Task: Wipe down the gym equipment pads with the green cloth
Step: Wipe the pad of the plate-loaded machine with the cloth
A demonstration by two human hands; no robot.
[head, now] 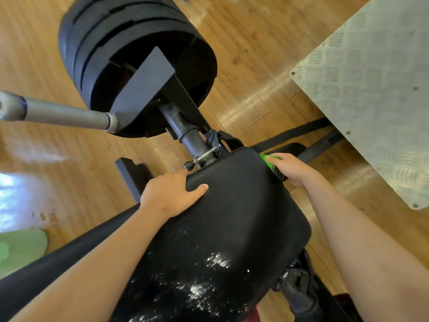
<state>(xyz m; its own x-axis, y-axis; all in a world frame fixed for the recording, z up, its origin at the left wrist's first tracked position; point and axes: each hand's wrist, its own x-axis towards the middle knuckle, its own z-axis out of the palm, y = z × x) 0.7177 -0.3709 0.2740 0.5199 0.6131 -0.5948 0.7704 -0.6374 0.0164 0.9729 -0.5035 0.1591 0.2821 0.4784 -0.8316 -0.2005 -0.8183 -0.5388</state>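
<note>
So, pad (232, 217): lies lengthwise away from the person, far end pointing at plates (130, 54).
cloth (270, 160): at pad's far right edge.
left hand (169, 194): grips pad's left edge.
right hand (292, 169): clutches cloth.

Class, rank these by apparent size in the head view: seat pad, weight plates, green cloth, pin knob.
Seat pad, though nearness inflates it
Weight plates
Green cloth, mostly under the right hand
Pin knob
</note>
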